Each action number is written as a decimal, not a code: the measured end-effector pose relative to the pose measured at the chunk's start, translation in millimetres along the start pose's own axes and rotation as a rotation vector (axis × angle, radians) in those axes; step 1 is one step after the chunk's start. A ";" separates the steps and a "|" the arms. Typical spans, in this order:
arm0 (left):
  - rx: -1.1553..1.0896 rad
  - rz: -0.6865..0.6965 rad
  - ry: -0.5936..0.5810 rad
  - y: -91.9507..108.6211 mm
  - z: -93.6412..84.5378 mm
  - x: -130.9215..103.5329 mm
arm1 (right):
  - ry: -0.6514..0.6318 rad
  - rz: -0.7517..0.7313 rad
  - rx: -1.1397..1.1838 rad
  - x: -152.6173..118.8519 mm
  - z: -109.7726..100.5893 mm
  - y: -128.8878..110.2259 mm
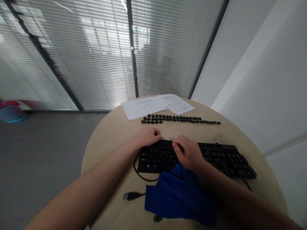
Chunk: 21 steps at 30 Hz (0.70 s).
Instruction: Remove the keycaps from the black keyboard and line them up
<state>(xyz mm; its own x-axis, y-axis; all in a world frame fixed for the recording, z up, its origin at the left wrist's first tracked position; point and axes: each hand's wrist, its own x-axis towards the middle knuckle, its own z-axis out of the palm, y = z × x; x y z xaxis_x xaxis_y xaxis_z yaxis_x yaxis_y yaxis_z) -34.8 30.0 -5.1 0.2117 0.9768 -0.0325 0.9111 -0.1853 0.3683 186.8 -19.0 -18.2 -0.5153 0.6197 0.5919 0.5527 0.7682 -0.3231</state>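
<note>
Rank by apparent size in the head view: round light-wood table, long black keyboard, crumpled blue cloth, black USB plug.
1. Table
2. Keyboard and blue cloth: unsure, partly covered keyboard, cloth nearer the camera
3. USB plug

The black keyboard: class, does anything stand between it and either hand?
Nothing visible blocks the left hand, at the far edge of the keyboard. By the right hand, which holds what looks like a wire tool, the blue cloth hides part of the keyboard's near edge.

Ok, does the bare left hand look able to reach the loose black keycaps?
Likely yes: the left hand sits at the far edge of the black plastic keyboard, with only pale wooden tabletop between it and the keycaps.
</note>
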 end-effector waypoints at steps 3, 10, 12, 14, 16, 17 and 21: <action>0.033 -0.009 0.018 -0.9 -0.2 1.9 | -0.003 0.003 -0.008 -0.1 0.9 0.6; 0.063 0.013 0.061 -4.1 -4.5 0.3 | 0.013 0.005 -0.017 0.0 1.3 0.9; 0.049 0.019 0.066 -6.2 -6.3 -0.4 | 0.017 0.008 -0.016 0.2 1.0 0.9; 0.015 0.037 0.083 -9.3 -8.9 -0.7 | 0.025 0.008 -0.021 0.3 1.0 0.8; -0.043 0.095 0.104 -12.9 -11.7 -0.5 | 0.029 0.013 -0.029 0.4 1.3 0.6; -0.067 0.143 0.113 -14.6 -12.9 -0.3 | 0.029 0.017 -0.033 0.4 1.5 0.5; -0.069 0.314 0.131 -18.7 -14.3 1.1 | 0.023 0.023 -0.041 0.3 1.9 0.6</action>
<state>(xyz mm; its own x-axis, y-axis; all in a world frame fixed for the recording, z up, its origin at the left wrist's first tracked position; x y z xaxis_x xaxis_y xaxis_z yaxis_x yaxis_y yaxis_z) -56.7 36.1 1.3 0.4268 0.8795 0.2107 0.7817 -0.4759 0.4031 185.7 -18.1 -19.6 -0.4871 0.6327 0.6020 0.5905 0.7465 -0.3067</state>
